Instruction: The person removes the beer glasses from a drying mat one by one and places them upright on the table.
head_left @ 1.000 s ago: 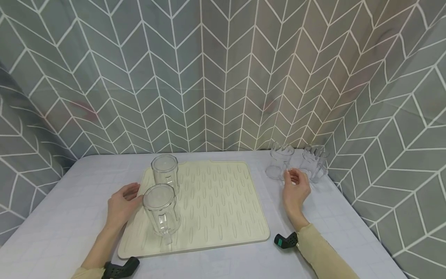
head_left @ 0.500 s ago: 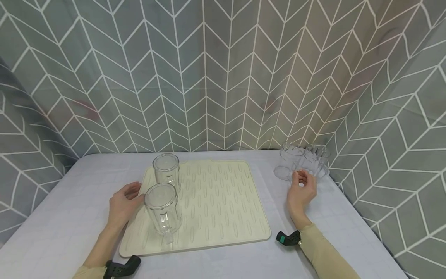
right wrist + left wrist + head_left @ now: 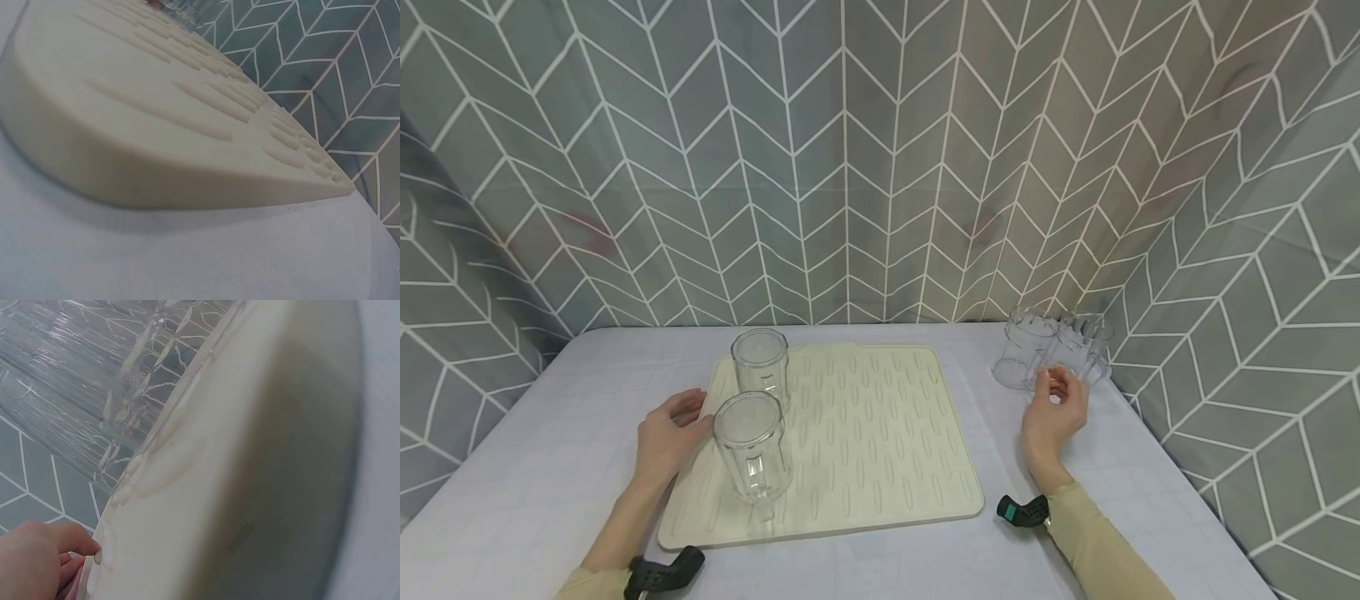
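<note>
Two clear glass mugs stand on the left part of a cream ridged drying mat (image 3: 865, 442): a near mug (image 3: 752, 446) and a far mug (image 3: 762, 362). My left hand (image 3: 666, 437) rests at the mat's left edge, fingers loosely bent; in the left wrist view its thumb (image 3: 72, 537) touches that edge. Off the mat at the back right, my right hand (image 3: 1054, 417) pinches a third glass mug (image 3: 1026, 346) low on its near side, at the handle. That mug stands close beside another clear mug (image 3: 1084, 342). The right hand is outside the right wrist view.
A white cloth (image 3: 865, 575) covers the table. Patterned grey curtains (image 3: 865, 167) rise behind it and along both sides. In the right wrist view the mat's thick rounded edge (image 3: 125, 181) lies close to the camera.
My right hand has moved to the right with the pinched mug, bringing it up close to the mug at the far right. The left hand and the mugs on the mat stay put.
</note>
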A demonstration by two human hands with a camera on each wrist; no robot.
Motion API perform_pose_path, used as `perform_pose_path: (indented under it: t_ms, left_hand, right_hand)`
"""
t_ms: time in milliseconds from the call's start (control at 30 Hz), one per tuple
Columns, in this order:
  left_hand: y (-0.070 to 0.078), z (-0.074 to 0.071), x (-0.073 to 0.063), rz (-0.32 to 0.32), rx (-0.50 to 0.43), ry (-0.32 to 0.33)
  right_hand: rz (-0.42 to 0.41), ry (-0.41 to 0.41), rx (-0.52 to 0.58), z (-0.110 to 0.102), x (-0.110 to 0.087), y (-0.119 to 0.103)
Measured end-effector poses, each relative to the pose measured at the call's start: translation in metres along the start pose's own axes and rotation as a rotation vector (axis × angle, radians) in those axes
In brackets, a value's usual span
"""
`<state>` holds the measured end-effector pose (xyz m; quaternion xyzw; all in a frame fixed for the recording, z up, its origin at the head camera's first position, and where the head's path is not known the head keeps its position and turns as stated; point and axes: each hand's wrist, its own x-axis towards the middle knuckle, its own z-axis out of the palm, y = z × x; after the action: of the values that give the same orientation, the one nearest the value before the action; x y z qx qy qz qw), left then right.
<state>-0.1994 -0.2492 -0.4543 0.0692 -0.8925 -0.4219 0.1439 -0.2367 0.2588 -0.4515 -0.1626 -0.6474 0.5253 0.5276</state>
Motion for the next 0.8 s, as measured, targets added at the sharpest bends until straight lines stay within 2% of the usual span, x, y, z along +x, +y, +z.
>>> perform_pose_path:
  t_ms: [367, 800]
  left_hand:
    - [-0.0034, 0.0002, 0.001, 0.013, 0.006, 0.004]
    - [0.0017, -0.0021, -0.0002, 0.003, -0.018, -0.004]
  right_hand:
    - [0.013, 0.019, 0.014, 0.0002, 0.0001, -0.0008]
    - [0.021, 0.023, 0.021, 0.0002, 0.0, 0.001]
